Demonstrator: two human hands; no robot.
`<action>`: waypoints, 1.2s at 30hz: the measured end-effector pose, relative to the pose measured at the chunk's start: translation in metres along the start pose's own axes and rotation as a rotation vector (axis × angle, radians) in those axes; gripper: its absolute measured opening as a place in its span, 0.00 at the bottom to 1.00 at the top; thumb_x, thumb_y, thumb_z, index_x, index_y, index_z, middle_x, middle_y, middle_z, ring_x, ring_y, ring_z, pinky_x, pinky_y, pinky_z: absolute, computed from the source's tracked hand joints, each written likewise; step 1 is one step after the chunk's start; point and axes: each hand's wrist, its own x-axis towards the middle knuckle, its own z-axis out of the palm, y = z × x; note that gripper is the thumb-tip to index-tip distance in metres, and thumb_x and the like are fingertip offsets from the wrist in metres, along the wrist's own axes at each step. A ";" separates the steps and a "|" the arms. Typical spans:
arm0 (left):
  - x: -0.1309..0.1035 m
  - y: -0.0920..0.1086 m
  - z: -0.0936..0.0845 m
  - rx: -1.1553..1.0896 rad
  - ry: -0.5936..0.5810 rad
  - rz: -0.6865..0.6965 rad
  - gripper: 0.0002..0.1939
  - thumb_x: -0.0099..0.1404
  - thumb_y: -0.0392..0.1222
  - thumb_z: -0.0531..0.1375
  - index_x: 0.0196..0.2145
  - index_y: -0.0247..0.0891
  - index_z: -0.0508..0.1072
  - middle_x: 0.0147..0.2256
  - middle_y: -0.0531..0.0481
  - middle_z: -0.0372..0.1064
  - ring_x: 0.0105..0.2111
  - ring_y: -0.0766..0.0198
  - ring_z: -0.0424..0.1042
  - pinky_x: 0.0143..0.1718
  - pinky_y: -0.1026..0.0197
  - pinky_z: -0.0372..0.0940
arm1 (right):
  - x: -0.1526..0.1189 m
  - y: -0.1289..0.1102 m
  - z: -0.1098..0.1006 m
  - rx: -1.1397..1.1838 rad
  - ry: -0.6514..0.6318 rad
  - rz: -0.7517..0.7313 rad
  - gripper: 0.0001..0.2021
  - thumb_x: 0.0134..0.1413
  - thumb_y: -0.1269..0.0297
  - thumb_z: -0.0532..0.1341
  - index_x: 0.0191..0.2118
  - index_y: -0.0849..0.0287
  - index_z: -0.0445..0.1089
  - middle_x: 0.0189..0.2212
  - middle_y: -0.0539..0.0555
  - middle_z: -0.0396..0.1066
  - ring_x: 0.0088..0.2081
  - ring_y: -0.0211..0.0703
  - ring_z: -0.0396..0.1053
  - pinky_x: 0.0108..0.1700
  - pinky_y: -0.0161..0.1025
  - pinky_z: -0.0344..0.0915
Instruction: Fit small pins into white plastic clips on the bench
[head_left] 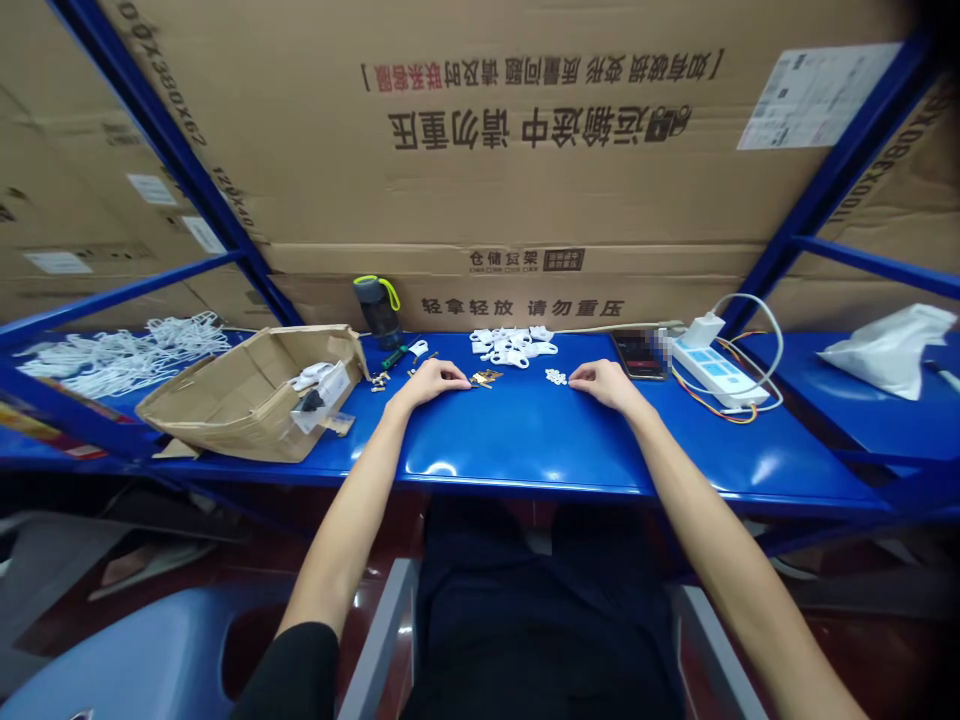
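Note:
My left hand (435, 382) rests on the blue shelf top (517, 440), its fingers pinched together at the left edge of a small pile of brass-coloured metal pieces (487, 377). What sits between those fingertips, if anything, is too small to make out. Fingers also closed in a pinch, my right hand (604, 384) is beside a little heap of small white pieces (556, 376). I cannot tell whether one of them is in its grip. Behind and between both hands lies a group of white plastic parts (514, 345) with round openings.
On the left are an open cardboard box (225, 400), white cords (142, 355), a dark bottle (378, 312) and a green-handled screwdriver (394, 357). A phone (640, 356) and a white power strip (716, 372) with cables lie right. Large cartons (525, 200) wall the back.

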 end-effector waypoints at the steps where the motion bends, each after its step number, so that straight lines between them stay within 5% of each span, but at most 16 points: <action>1: 0.000 0.002 0.003 -0.016 0.006 0.014 0.16 0.63 0.56 0.71 0.38 0.41 0.87 0.39 0.47 0.82 0.40 0.57 0.78 0.44 0.58 0.70 | 0.000 0.000 0.001 -0.015 0.000 -0.004 0.07 0.57 0.62 0.70 0.38 0.57 0.84 0.33 0.53 0.83 0.36 0.48 0.79 0.41 0.40 0.70; 8: 0.005 0.017 0.029 -0.060 0.103 0.148 0.18 0.64 0.57 0.71 0.37 0.39 0.86 0.37 0.46 0.82 0.37 0.59 0.78 0.40 0.59 0.69 | -0.001 -0.009 0.013 -0.082 0.232 -0.183 0.13 0.65 0.54 0.64 0.43 0.55 0.82 0.33 0.55 0.79 0.35 0.47 0.74 0.39 0.41 0.67; 11: 0.014 0.030 0.039 -0.021 0.132 0.248 0.18 0.68 0.58 0.68 0.37 0.39 0.85 0.36 0.46 0.81 0.34 0.61 0.75 0.39 0.59 0.68 | -0.004 -0.021 0.023 0.063 0.168 -0.346 0.15 0.68 0.51 0.61 0.47 0.54 0.81 0.38 0.55 0.80 0.35 0.46 0.74 0.42 0.42 0.68; 15: 0.036 0.056 0.061 0.028 0.161 0.382 0.19 0.71 0.58 0.66 0.37 0.39 0.85 0.36 0.47 0.79 0.34 0.61 0.74 0.41 0.59 0.67 | -0.004 -0.028 0.036 0.103 0.082 -0.387 0.19 0.67 0.47 0.63 0.53 0.54 0.79 0.38 0.55 0.80 0.34 0.47 0.73 0.41 0.43 0.69; 21: 0.052 0.075 0.095 0.103 0.167 0.480 0.17 0.75 0.55 0.62 0.41 0.40 0.83 0.39 0.47 0.78 0.38 0.60 0.75 0.42 0.59 0.67 | -0.003 -0.020 0.037 0.137 0.150 -0.411 0.18 0.69 0.46 0.61 0.43 0.55 0.80 0.38 0.56 0.81 0.33 0.46 0.73 0.40 0.43 0.68; 30: 0.036 0.069 0.089 0.215 0.165 0.424 0.15 0.77 0.51 0.60 0.42 0.40 0.82 0.43 0.46 0.78 0.40 0.61 0.76 0.41 0.61 0.66 | -0.008 -0.038 0.030 0.072 0.057 -0.364 0.18 0.69 0.48 0.59 0.43 0.55 0.81 0.40 0.56 0.82 0.36 0.47 0.74 0.43 0.42 0.69; 36: 0.036 0.073 0.091 0.182 0.197 0.392 0.13 0.75 0.52 0.63 0.43 0.41 0.82 0.43 0.47 0.78 0.37 0.62 0.74 0.39 0.61 0.65 | -0.008 -0.034 0.029 0.049 0.106 -0.385 0.18 0.68 0.48 0.59 0.42 0.54 0.81 0.37 0.56 0.80 0.34 0.46 0.72 0.42 0.42 0.68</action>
